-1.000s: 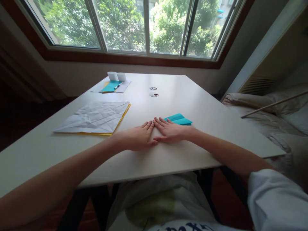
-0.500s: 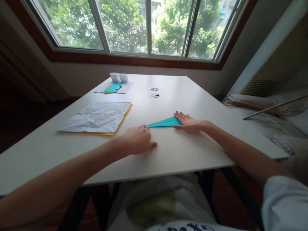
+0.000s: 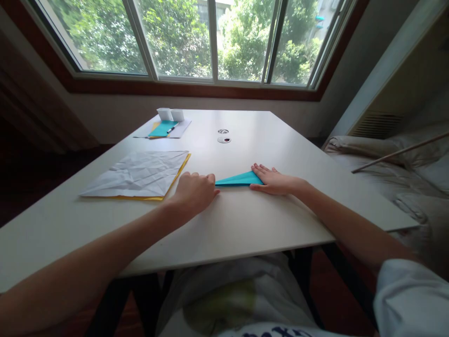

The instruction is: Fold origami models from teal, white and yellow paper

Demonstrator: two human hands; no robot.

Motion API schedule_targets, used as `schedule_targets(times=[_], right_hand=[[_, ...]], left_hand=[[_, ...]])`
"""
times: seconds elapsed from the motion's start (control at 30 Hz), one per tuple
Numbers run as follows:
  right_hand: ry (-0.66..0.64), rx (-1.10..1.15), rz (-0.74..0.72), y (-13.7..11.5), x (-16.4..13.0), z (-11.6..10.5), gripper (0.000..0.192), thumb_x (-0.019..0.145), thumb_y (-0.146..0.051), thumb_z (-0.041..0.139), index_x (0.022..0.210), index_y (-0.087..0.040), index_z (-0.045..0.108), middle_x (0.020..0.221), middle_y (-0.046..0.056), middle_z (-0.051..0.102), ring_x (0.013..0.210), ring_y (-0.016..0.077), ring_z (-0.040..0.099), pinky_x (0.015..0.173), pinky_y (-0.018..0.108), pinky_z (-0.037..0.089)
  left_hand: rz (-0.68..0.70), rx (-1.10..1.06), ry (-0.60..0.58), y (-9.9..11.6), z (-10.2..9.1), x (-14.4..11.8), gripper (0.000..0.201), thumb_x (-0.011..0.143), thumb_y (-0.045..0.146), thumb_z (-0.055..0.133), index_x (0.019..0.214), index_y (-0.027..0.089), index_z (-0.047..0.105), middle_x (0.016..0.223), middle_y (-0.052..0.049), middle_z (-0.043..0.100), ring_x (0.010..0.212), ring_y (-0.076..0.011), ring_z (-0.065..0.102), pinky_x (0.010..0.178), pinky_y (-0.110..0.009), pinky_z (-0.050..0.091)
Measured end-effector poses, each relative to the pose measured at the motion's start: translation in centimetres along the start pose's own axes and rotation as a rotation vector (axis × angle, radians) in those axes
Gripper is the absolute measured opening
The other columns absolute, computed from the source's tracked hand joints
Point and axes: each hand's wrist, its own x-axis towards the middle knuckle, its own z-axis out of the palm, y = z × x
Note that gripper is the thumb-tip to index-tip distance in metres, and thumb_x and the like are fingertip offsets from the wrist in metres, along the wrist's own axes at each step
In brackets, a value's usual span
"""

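Note:
A turquoise sheet of paper (image 3: 239,179), folded into a long narrow wedge, lies flat on the white table. At its pointed left end my left hand (image 3: 197,191) is closed, fingers curled and thumb against the tip; the tip itself is hidden by the hand. Across the wide right end my right hand (image 3: 271,181) lies flat, fingers stretched and slightly apart, pressing the paper to the table.
Left of my left hand lies a creased white sheet (image 3: 140,173) over yellow paper (image 3: 177,175). Farther back are turquoise paper (image 3: 162,128), a pen (image 3: 172,128) and small white boxes (image 3: 170,114). Round table inserts (image 3: 223,139) sit mid-table. The table's front edge (image 3: 224,256) is close to me.
My left hand has gone from lying over the wedge's tip with thumb out to a closed grip at the tip. My right hand stays flat on the wide end.

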Motion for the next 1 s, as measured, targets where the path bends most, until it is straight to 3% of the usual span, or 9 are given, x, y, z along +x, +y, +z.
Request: schedule_targets(times=[0.13,0.4,0.57,0.73,1.0], right_hand=[[0.026,0.009,-0.009,0.0,0.0,0.2,0.093,0.077,-0.076,0.022,0.147,-0.018,0.006,0.153,0.010,0.004,0.140,0.0297,0.005,0.111,0.054,0.012],[0.052,-0.037,-0.048,-0.3,0.1,0.2,0.091,0.079,-0.074,0.022,0.147,-0.015,0.011,0.152,0.012,0.010,0.140,0.0314,0.007,0.109,0.056,0.012],[0.141,-0.106,-0.164,-0.8,0.1,0.1,0.076,0.085,-0.063,0.029,0.143,-0.015,0.026,0.149,0.015,0.025,0.135,0.0329,0.023,0.106,0.057,0.017],[0.271,-0.184,-0.324,-1.5,-0.2,-0.2,0.052,0.089,-0.047,0.040,0.130,-0.017,0.048,0.128,0.015,0.051,0.112,0.0299,0.050,0.098,0.048,0.032],[0.330,-0.195,-0.415,-2.0,-0.5,-0.4,0.043,0.088,-0.040,0.045,0.122,-0.015,0.055,0.110,0.015,0.059,0.096,0.0258,0.056,0.085,0.039,0.042]], left_hand=[[0.116,-0.042,0.133,0.4,0.6,0.4,0.026,0.089,0.032,0.043,0.084,0.012,0.060,0.082,-0.013,0.065,0.079,-0.0267,0.061,0.060,-0.032,0.041],[0.295,-0.062,0.168,1.5,1.9,1.1,0.021,0.083,0.003,0.039,0.083,0.012,0.058,0.079,-0.010,0.062,0.075,-0.0234,0.060,0.053,-0.029,0.041],[0.277,-0.037,0.175,1.9,2.0,1.1,0.025,0.082,-0.001,0.036,0.082,0.011,0.058,0.076,-0.011,0.062,0.073,-0.0251,0.061,0.052,-0.030,0.041],[0.199,-0.011,0.189,2.2,2.2,0.9,0.027,0.082,-0.002,0.033,0.079,0.010,0.057,0.073,-0.012,0.062,0.070,-0.0253,0.062,0.051,-0.031,0.039],[0.178,0.015,0.209,2.4,2.5,0.9,0.026,0.083,0.000,0.034,0.081,0.011,0.058,0.074,-0.012,0.062,0.070,-0.0236,0.061,0.052,-0.030,0.038]])
